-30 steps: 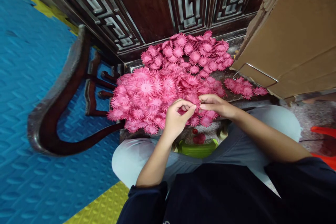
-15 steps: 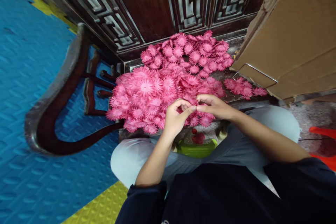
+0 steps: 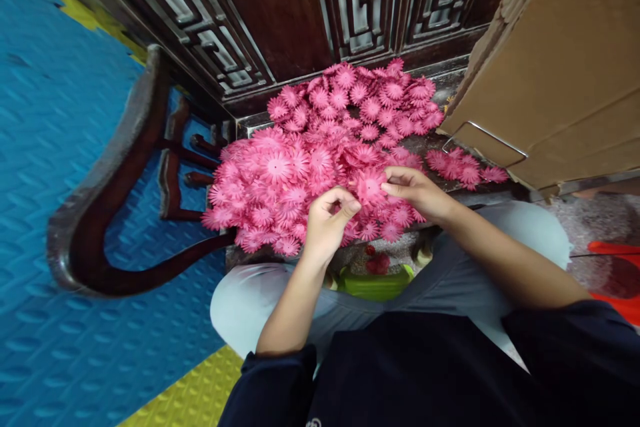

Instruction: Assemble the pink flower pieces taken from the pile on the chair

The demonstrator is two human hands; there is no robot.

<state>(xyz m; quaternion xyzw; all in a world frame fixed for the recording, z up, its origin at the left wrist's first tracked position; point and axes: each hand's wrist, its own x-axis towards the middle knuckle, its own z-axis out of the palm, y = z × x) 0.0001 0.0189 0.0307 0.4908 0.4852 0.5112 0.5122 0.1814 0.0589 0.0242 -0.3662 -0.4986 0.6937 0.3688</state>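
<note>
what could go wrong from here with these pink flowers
The flower seems pinched only at its petal edge by the right hand, so it might slip and get lost among the look-alikes in the pile.

The pile reaches the front edge of the wooden seat, right by the left hand, so a brush could knock some off.

The small cluster lies close to the cardboard, and might get crushed if that shifts.

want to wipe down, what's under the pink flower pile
A dark wooden seat shows at the right of the pink flowers; they hide whatever lies under the middle.
</note>
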